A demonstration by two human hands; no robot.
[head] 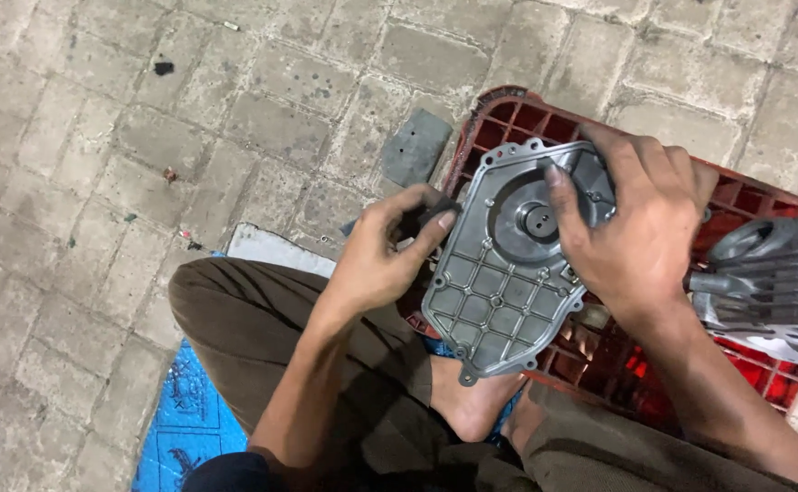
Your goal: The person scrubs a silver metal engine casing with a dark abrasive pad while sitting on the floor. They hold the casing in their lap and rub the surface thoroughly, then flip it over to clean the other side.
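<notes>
The fingers of the right hand spread wide over the top of a grey metal cover, the thumb pressing down near the round hub at its centre. The fingers of the left hand pinch narrowly around a small dark scrap — too shadowed to tell what it is — held against the cover's left edge.

The cover lies ribbed side up, tilted, resting on a red plastic crate, with its lower corner hanging past the crate over the person's bare foot. As a judgement, work on the edge is under way: the ribbed squares look bare and free of dirt, while the upper part under the right hand is hidden, so how much is left there cannot be told.

Right of the cover, a finned grey engine part lies on the crate close to the right wrist, so that side is tight. Above and left of the cover a flat grey plate lies on the paved floor, well apart from both hands, and the floor beyond it gives open room. Below the cover, the person's knee and a blue sheet crowd the space.
</notes>
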